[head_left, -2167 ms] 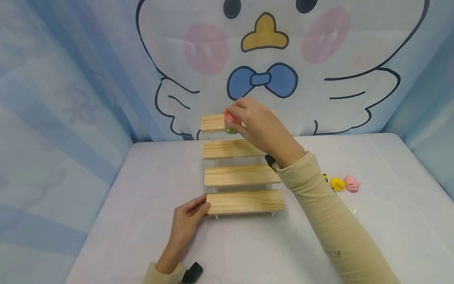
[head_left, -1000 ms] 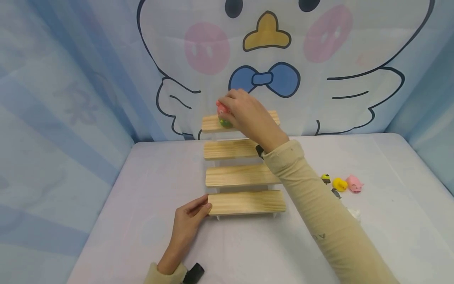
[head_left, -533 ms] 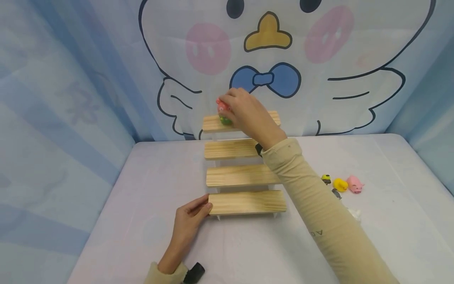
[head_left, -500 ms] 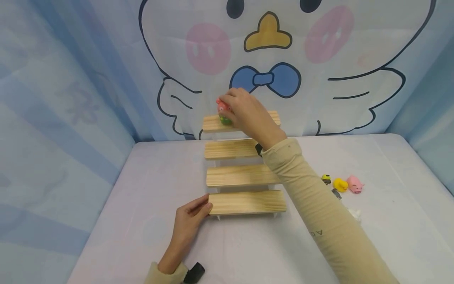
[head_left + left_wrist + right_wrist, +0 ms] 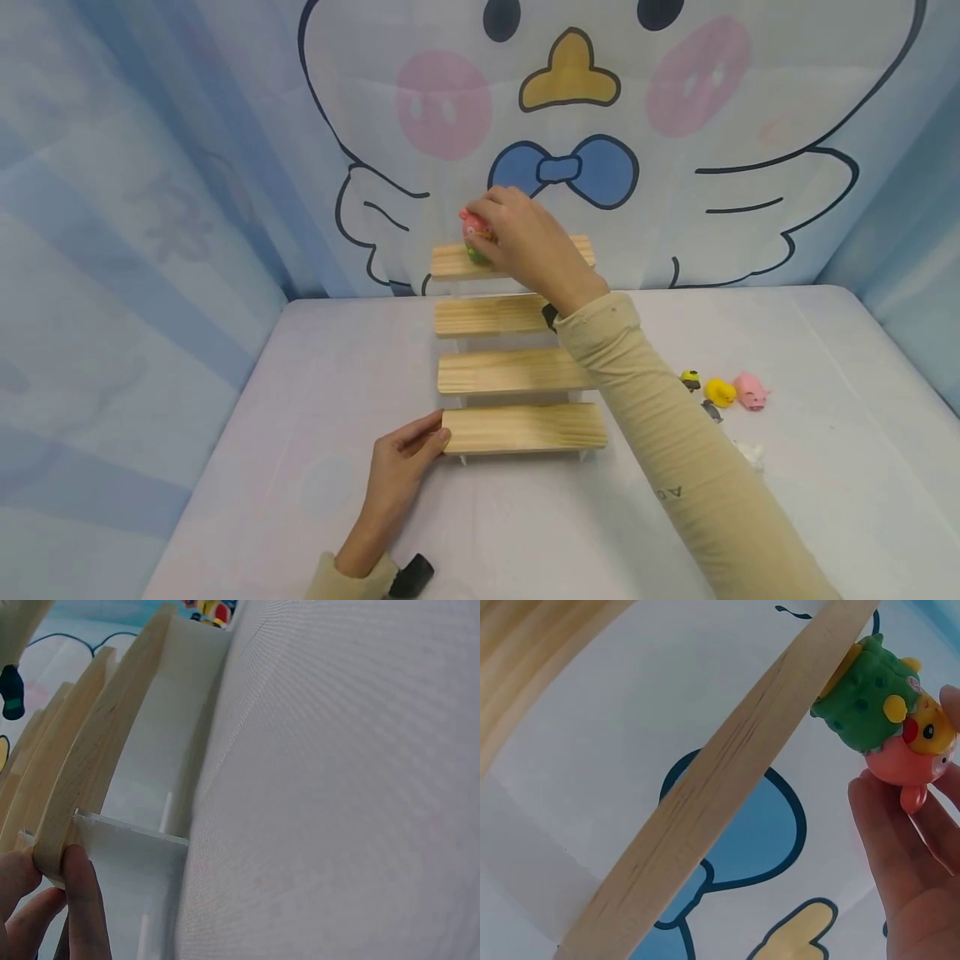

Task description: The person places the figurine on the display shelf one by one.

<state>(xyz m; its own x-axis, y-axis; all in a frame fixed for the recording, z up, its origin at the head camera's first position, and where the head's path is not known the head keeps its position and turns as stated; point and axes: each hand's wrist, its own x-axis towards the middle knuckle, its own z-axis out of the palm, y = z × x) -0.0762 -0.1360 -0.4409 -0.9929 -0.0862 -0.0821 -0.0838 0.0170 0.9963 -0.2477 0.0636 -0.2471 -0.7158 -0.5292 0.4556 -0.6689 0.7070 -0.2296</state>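
A four-step wooden stand (image 5: 517,371) with pale boards on white side supports stands on the table. At the left end of its lowest board, my left hand (image 5: 399,467) pinches the wood between thumb and fingers; the board's underside shows in the left wrist view. My right hand (image 5: 528,242) reaches over to the top board and holds a small toy figure (image 5: 877,705) by its pink upper part. The figure has a yellow face and a spotted green body, whose base meets the top board (image 5: 720,780) near its left end. In the head view, fingers partly cover it.
Right of the stand, a yellow duck (image 5: 720,392), a pink pig (image 5: 751,391), a small yellow-and-black toy (image 5: 690,380) and a grey toy (image 5: 712,410) lie on the table. A whitish item (image 5: 750,454) sits partly behind the right sleeve. A cartoon-printed curtain hangs behind.
My right hand has carried the toy figure left along the top board and lowered it there. Lately it has barely moved, and more of the yellow face shows. My left hand stays put.
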